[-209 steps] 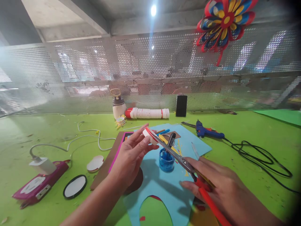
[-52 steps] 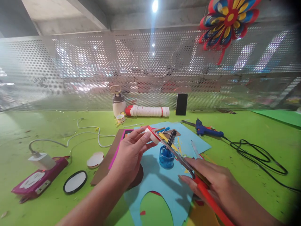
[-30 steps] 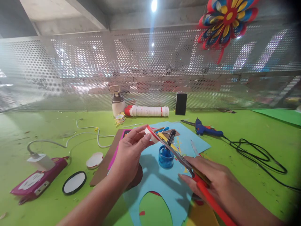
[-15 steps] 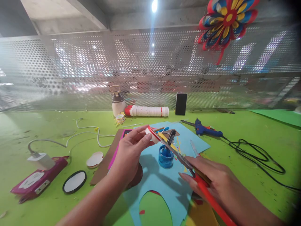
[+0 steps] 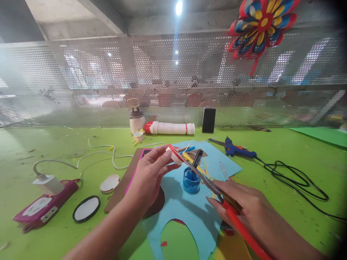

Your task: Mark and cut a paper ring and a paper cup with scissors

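Observation:
Between the thumb and fingers of my left hand [image 5: 150, 168] is a small white ring with a red stripe [image 5: 175, 154], held tilted above the blue sheet. My right hand [image 5: 251, 209] grips red-handled scissors [image 5: 233, 216], whose blades point up and left and reach the ring's lower right edge. Whether the blades touch or cut it I cannot tell. Just below the blades stands a blue jar [image 5: 191, 180] with a black marker [image 5: 197, 159] upright in it. The blue sheet [image 5: 184, 209] under my hands has a rounded cutout at its front.
To the right lies a blue glue gun [image 5: 237, 148] with a looped black cord. On the left are a purple power strip [image 5: 47, 206], a black-rimmed white disc [image 5: 86, 209] and another white disc [image 5: 110, 183]. A white ridged tube [image 5: 173, 128] and a phone [image 5: 208, 120] are behind.
My left thumb and fingers have shifted on the ring, and the ring has turned and moved slightly left. My right hand and the scissors have barely moved.

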